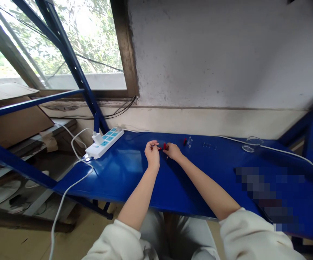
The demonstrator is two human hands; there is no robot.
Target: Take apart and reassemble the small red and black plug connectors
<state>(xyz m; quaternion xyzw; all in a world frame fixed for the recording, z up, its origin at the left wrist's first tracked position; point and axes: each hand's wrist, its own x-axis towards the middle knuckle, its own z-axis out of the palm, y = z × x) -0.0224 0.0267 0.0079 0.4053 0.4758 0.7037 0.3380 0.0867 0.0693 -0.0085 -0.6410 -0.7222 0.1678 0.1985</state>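
Observation:
Over the blue tabletop, my left hand (152,154) has its fingers pinched together, with a small red piece (159,148) at their tips. Close beside it, my right hand (173,151) grips a short red cylindrical part (164,146) between thumb and fingers. Something thin pokes out below the right fingers, too small to make out. Just beyond the right hand lie another small red part (185,141) and several clear little tubes (190,142). Farther right are several tiny clear pieces (206,145), whose kind I cannot tell.
A white power strip (110,141) with a plugged-in adapter (97,138) stands at the table's left end, its cable (61,206) hanging down. Toward the right are a round clear object (248,148) and a blurred-out dark item (265,195). Blue frame posts (76,68) rise at the left.

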